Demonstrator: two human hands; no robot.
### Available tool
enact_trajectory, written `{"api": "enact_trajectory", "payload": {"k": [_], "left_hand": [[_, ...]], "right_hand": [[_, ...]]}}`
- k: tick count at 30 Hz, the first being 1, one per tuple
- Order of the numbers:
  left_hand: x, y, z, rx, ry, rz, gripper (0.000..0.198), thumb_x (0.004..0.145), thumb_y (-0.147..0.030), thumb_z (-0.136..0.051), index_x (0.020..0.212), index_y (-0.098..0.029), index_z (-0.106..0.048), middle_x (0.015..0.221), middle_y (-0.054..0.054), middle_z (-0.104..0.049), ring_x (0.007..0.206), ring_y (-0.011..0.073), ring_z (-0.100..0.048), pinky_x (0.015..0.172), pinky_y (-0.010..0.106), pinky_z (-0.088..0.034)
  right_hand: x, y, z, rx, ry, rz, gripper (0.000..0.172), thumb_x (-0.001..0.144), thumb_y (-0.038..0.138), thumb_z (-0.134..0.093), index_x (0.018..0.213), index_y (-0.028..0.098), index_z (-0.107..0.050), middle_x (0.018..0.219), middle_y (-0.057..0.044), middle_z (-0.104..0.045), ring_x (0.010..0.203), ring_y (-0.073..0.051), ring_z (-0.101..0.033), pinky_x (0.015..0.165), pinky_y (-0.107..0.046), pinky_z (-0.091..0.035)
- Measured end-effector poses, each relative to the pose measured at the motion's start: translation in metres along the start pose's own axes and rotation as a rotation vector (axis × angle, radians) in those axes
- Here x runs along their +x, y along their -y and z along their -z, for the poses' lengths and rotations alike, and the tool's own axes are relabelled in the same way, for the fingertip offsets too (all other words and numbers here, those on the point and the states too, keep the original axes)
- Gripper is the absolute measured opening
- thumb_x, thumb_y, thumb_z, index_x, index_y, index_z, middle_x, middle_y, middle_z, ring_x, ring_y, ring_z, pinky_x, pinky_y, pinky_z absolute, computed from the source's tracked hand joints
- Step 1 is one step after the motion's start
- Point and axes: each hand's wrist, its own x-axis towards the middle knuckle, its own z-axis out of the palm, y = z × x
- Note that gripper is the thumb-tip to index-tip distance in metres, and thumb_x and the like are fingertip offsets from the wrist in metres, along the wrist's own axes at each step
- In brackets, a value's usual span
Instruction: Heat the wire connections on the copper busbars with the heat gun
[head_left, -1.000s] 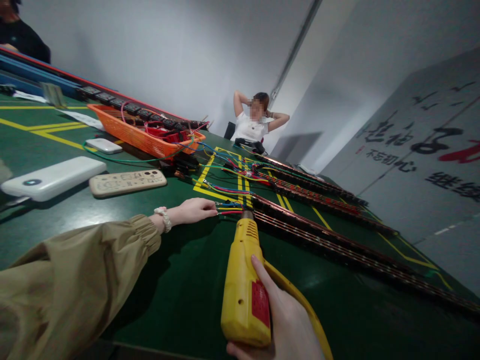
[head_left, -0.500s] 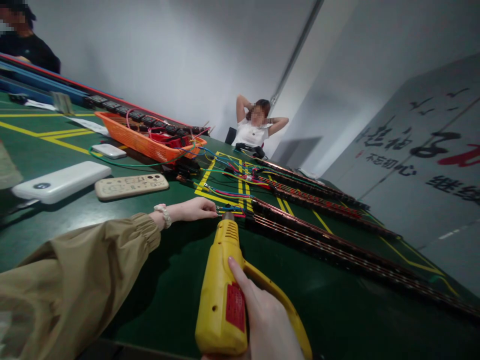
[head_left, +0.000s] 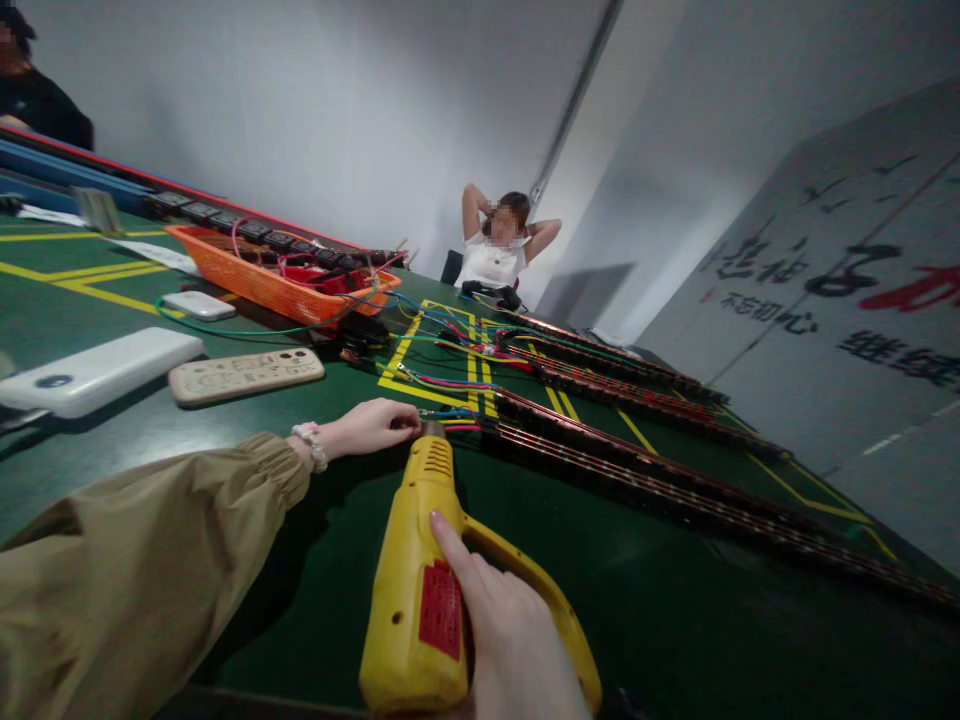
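My right hand (head_left: pixel 506 625) grips a yellow heat gun (head_left: pixel 409 570) with a red label, its index finger stretched along the body. The metal nozzle points away from me, close to the fingertips of my left hand (head_left: pixel 375 425). That hand is closed in a pinch at the loose ends of several coloured wires (head_left: pixel 459 414), partly hidden by the nozzle. The blue, yellow and red wires run out of the near end of a long dark strip with copper-coloured bars (head_left: pixel 600 468), which lies on the green table (head_left: pixel 660 620).
More barred strips (head_left: pixel 622 390) with wires lie beyond. To the left are a phone in a beige case (head_left: pixel 247 377), a white power bank (head_left: pixel 105 370), a small white device (head_left: pixel 199 305) and an orange basket (head_left: pixel 277 292) of parts. A person (head_left: pixel 495 255) sits across the table.
The heat gun's nozzle has shifted left along the wires, nearer my left fingertips. My view has turned slightly, so the scene sits a little further left. Both hands keep their grips.
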Motion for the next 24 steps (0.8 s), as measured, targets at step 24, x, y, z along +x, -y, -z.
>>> {"api": "enact_trajectory", "payload": {"k": [24], "left_hand": [[0.000,-0.006,-0.009,0.296,-0.078,-0.062,0.028,0.086,-0.031,-0.040,0.104,-0.027,-0.060,0.099,0.002,-0.067,0.090,0.0169,-0.061,0.069,0.023,-0.041]], "right_hand": [[-0.003,0.003,0.008,0.008,0.084,-0.086,0.129,0.040,0.071,-0.072,0.145,0.029,-0.009,0.105,-0.006,-0.059,0.093,-0.030,-0.057,0.086,-0.046,-0.046]]}}
